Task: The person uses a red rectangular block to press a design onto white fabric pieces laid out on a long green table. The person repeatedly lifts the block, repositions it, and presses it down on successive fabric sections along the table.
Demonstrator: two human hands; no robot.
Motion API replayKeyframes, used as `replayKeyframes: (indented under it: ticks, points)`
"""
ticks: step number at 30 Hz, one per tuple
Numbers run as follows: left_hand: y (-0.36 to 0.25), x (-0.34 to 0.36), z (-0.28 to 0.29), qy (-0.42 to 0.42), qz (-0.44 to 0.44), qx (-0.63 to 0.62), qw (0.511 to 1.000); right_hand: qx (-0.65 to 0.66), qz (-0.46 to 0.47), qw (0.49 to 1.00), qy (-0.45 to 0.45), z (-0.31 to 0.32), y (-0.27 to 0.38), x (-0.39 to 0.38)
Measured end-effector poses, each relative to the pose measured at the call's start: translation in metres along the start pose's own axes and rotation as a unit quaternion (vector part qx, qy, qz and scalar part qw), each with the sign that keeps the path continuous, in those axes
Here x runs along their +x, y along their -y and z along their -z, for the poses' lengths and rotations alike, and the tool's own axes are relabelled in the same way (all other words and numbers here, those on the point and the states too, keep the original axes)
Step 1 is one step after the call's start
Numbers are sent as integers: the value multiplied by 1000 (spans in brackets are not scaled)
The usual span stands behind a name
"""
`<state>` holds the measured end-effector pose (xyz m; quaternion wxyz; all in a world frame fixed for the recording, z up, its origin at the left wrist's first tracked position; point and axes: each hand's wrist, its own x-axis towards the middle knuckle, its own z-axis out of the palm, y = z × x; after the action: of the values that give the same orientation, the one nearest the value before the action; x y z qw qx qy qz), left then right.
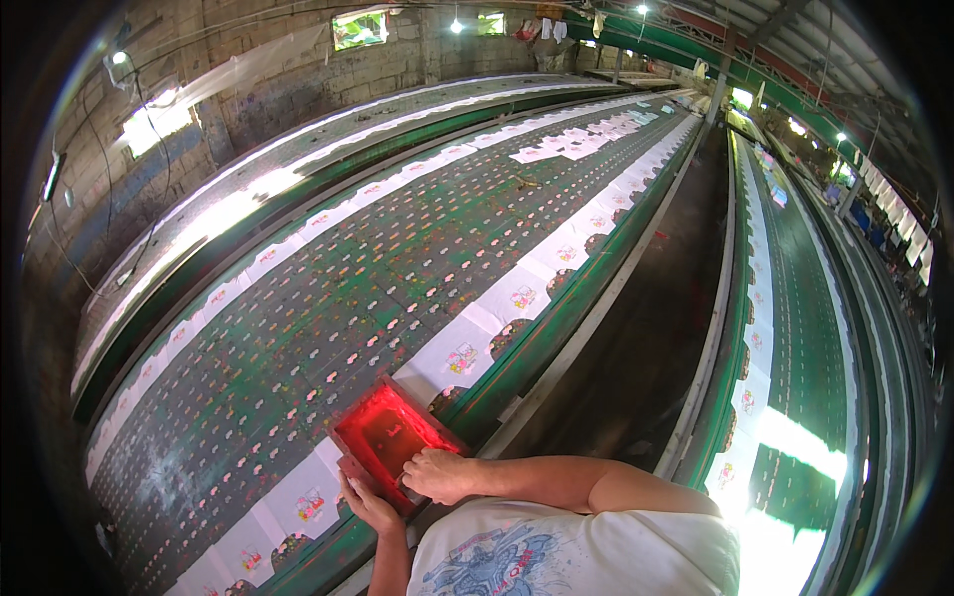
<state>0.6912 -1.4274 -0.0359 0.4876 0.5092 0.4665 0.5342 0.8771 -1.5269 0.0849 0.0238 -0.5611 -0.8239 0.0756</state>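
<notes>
A red-stained, box-like screen-printing frame [356, 417] lies at the near edge of the long printing table, over the strip of white printed fabric pieces. At its near left corner, my left hand [372, 507] grips the rim, fingers along the outside. My right hand [437, 475] is closed at the frame's near right side, knuckles up, over the red inside. What its fingers hold is hidden. White fabric pieces [462, 358] with small pink and yellow prints run along the table edge beyond the frame, and more lie on the near side.
The dark, green-edged table [328, 288] carries rows of small pale marks and a second white fabric strip [268, 258] along its far side. Loose white pieces [576, 139] lie farther down. A dark aisle [656, 308] separates it from another long table [795, 298] at right. A block wall stands left.
</notes>
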Motion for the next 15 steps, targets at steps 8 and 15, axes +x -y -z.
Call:
replayKeyframes:
  ticks: [8, 15]
  points:
    - [-4, 0, -4, 15, 8, -32, 999, -8, 0, 1000, -1, 4, -1, -4]
    - [-11, 1, -6, 18, -14, -13, 1000, -6, 23, 1000, -20, 2, -5, -1]
